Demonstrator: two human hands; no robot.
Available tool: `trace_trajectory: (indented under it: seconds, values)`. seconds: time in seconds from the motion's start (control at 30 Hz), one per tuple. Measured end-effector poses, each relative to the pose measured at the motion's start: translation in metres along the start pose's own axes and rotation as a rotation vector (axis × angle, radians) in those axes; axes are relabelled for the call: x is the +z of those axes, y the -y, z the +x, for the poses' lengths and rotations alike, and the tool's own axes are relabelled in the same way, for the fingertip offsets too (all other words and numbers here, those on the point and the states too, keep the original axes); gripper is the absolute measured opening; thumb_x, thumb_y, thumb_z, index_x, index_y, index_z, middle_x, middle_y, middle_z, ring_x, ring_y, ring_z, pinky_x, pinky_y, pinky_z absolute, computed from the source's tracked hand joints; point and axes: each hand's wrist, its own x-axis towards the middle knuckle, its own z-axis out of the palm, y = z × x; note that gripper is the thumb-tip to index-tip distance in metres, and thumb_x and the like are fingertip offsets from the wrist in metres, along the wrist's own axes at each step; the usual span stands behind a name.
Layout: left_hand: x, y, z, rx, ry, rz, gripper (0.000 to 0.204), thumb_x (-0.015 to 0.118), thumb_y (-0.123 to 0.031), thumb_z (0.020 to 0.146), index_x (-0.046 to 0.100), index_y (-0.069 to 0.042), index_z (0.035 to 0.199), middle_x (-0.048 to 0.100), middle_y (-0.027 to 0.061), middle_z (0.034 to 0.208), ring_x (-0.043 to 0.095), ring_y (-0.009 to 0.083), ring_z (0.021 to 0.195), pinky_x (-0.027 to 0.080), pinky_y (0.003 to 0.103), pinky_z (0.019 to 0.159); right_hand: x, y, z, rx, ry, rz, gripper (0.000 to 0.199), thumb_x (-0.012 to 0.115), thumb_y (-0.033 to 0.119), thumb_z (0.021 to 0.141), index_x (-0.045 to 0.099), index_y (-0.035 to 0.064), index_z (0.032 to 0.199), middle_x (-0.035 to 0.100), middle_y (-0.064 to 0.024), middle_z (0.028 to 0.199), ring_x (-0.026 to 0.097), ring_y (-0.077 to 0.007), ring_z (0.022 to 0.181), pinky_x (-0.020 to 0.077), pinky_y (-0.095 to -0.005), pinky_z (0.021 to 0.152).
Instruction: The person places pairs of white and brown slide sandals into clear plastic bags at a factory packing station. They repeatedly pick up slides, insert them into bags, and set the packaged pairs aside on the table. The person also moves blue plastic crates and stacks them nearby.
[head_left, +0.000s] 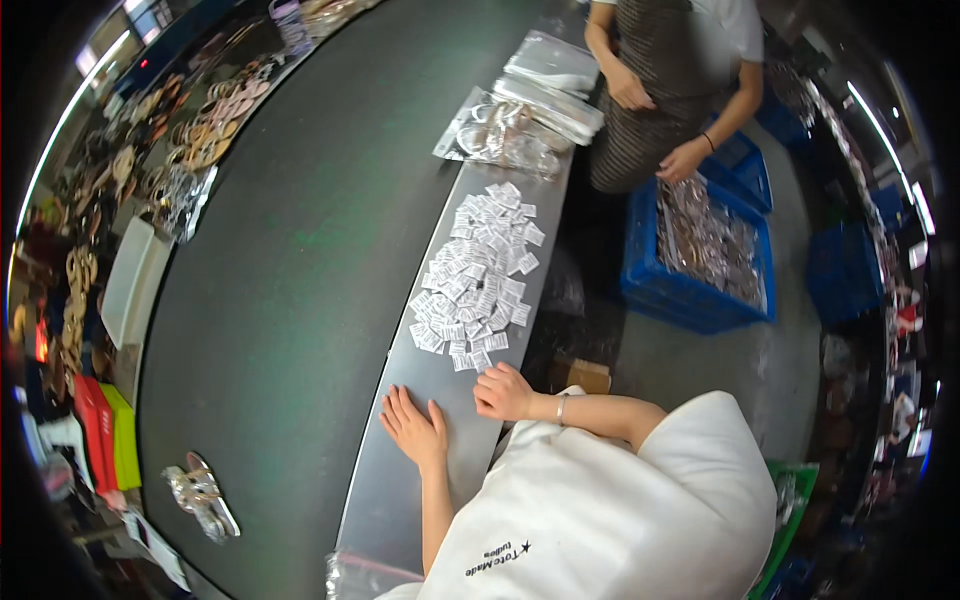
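Note:
My left hand (413, 428) lies flat on the bare metal table strip (385, 505), its fingers stretched out and apart, holding nothing that I can see. My right hand (502, 392) is curled closed at the near edge of a heap of small white printed labels (475, 270). Its fingertips are turned under, so anything inside them is hidden. The labels lie loose and overlapping along the middle of the strip. Beyond them sit clear bags with sandals (510, 138) and a stack of flat clear plastic bags (550, 85).
Left of the strip runs a wide dark green conveyor belt (290, 250), with a bagged pair of sandals (200, 495) near its lower end. Many sandals line its far side. At upper right, a co-worker in an apron (655, 100) reaches into a blue crate (690, 300) of bagged goods.

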Motion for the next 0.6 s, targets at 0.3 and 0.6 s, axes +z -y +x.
trace_trajectory:
  seconds: [0.3, 0.6]
  values:
    - [0.006, -0.006, 0.001, 0.06, 0.091, 0.116, 0.056, 0.046, -0.028, 0.089, 0.033, 0.003, 0.133, 0.033, 0.0205, 0.141, 0.024, 0.0372, 0.134, 0.013, 0.051, 0.11, -0.139, -0.034, -0.072, 0.815, 0.117, 0.295, 0.02, 0.066, 0.025, 0.077, 0.056, 0.0078, 0.078, 0.061, -0.0092, 0.07, 0.062, -0.0272, 0.065, 0.0464, -0.036, 0.057]
    - [0.023, -0.03, 0.006, -0.185, 0.185, -0.079, 0.037, 0.051, -0.01, 0.079, 0.047, 0.005, 0.113, 0.05, 0.0267, 0.116, 0.049, 0.04, 0.104, 0.038, 0.046, 0.093, -0.28, -0.147, -0.227, 1.353, -0.915, -0.076, 0.034, 0.066, 0.027, 0.083, 0.057, -0.0003, 0.066, 0.058, -0.0078, 0.056, 0.055, -0.0123, 0.05, 0.0409, -0.0283, 0.049]
